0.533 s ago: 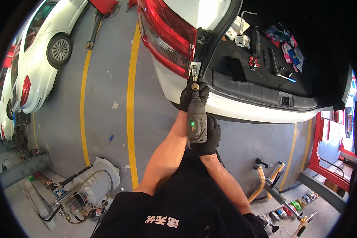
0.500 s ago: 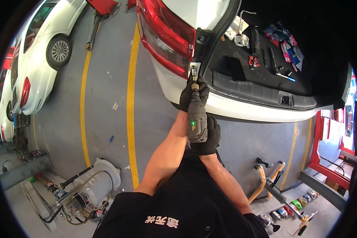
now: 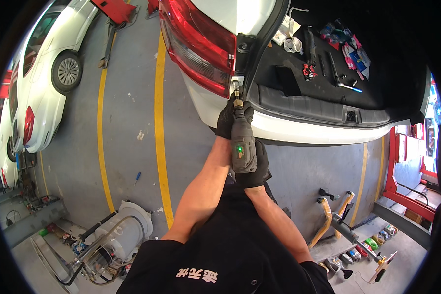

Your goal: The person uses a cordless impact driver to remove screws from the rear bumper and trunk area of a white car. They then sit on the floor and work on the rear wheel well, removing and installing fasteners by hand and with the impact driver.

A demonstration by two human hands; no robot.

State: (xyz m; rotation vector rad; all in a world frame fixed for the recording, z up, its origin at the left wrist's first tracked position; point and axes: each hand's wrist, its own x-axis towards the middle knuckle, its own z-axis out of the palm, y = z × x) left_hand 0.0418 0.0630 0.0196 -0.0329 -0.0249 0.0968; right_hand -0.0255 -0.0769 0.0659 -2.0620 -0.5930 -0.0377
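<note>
A dark grey cordless impact wrench [image 3: 243,145] with a small green light points away from me. Its socket extension [image 3: 237,93] reaches the inner edge of the red tail light [image 3: 198,49], at a small pale plate on the white car's rear corner. My right hand [image 3: 257,169], in a black glove, is wrapped round the grip, which the tool's body mostly hides. My left hand [image 3: 225,119], also gloved in black, is closed round the tool's nose from below, fingers showing on both sides. Whether the socket sits on a fastener cannot be seen.
In the open trunk [image 3: 299,112] lie a ratchet [image 3: 347,87], a black flat panel [image 3: 288,81] and bagged items. Another white car [image 3: 46,73] stands left. A blue-handled screwdriver [image 3: 138,176] lies on the floor. A hose reel [image 3: 125,230] and a floor jack [image 3: 345,228] stand near me.
The whole view has shifted slightly. My hands and the impact wrench keep the same place at the tail light's edge, with no visible change of grip.
</note>
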